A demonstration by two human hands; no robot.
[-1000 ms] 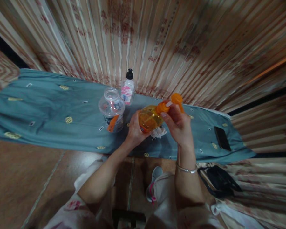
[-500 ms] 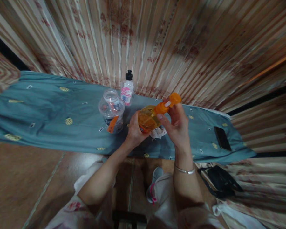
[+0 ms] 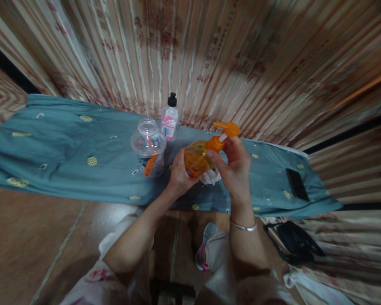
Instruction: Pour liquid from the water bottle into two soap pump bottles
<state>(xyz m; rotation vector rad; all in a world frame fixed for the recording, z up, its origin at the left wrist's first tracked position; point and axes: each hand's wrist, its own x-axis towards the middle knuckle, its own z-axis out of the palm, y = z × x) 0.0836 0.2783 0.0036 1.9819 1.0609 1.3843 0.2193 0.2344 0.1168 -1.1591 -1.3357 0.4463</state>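
A pump bottle (image 3: 198, 157) of yellow-orange liquid is held tilted above the table, its top leaning to the right. My left hand (image 3: 180, 176) wraps round the lower body of the bottle. At its neck, the thumb and fingers of my right hand (image 3: 233, 165) close on the orange pump head (image 3: 216, 143), whose spout points left. Partly hidden under the bottle lies a crumpled white cloth or tissue (image 3: 211, 176). Left of my left hand stands a clear, wide plastic jar (image 3: 148, 146) with no lid. Behind it is a small clear bottle (image 3: 169, 120) with a pink label and black cap.
The long narrow table wears a teal patterned cloth (image 3: 63, 148). A black phone (image 3: 297, 184) lies near its right end. Pleated curtains (image 3: 190, 55) hang close behind. On the floor at the right is a black bag (image 3: 295, 241).
The orange pump head has turned, so its spout now shows pointing left. My right hand has shifted slightly with it; my left hand keeps its hold on the bottle.
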